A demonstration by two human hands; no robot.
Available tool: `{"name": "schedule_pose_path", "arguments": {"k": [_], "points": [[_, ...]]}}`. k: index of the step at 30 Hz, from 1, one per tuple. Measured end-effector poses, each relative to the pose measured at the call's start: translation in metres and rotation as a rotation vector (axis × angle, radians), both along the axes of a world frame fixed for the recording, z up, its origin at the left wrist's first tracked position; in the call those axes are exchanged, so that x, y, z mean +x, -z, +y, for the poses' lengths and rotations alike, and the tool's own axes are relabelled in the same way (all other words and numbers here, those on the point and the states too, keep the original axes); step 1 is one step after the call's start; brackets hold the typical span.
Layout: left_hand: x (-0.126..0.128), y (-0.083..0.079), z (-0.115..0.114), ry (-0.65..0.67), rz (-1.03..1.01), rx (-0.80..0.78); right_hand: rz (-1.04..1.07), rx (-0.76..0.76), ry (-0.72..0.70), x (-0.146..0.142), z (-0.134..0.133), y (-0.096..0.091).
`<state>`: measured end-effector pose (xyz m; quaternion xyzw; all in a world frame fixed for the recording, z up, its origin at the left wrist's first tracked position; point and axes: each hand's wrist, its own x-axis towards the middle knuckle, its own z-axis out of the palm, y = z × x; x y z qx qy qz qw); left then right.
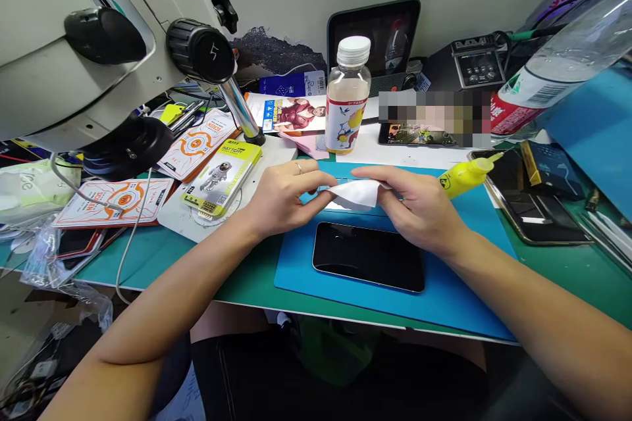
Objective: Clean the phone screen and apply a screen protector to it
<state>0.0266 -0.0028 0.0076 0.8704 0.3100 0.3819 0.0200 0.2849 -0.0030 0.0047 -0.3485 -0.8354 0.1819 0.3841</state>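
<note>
Between my two hands is a small white wipe or piece of tissue (pixel 356 192), held up over the blue mat (pixel 296 270). My left hand (pixel 291 197) pinches its left end between thumb and fingertips; a ring circles one finger. At the other end, my right hand (pixel 415 204) grips the white piece with thumb and index finger. Just below the hands a smartphone (pixel 368 256) lies flat on the mat, its dark screen facing up. A yellow squeeze bottle (pixel 464 177) with a thin tip is behind my right hand, partly hidden by it.
A white microscope (pixel 54 72) overhangs the left side. Battery boxes (pixel 222 174) lie beneath it. A drink bottle (pixel 348 95) stands behind my hands, before a dark tablet-like screen (pixel 372 33). Another phone (pixel 528 204) and a large tilted water bottle (pixel 553 79) are at right.
</note>
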Motion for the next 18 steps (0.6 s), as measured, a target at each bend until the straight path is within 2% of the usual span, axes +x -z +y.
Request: {"name": "schedule_pose_path", "arguments": {"k": [5,9,13,18], "points": [[0.0016,-0.0010,0.0015,0.068,0.016,0.070,-0.030,0.050,-0.058,-0.0010,0.0002,-0.0004],[-0.0009,-0.0014,0.0013,0.051,0.024,0.091,-0.027,0.091,-0.067,-0.0005,0.0014,0.0025],[-0.0028,-0.0036,-0.0026,0.046,-0.093,0.114,-0.024,0.116,-0.070,-0.0001,0.0032,0.0038],[-0.0010,-0.0054,-0.0048,0.103,-0.198,0.122,-0.008,0.146,-0.083,-0.0009,0.0039,-0.0001]]}}
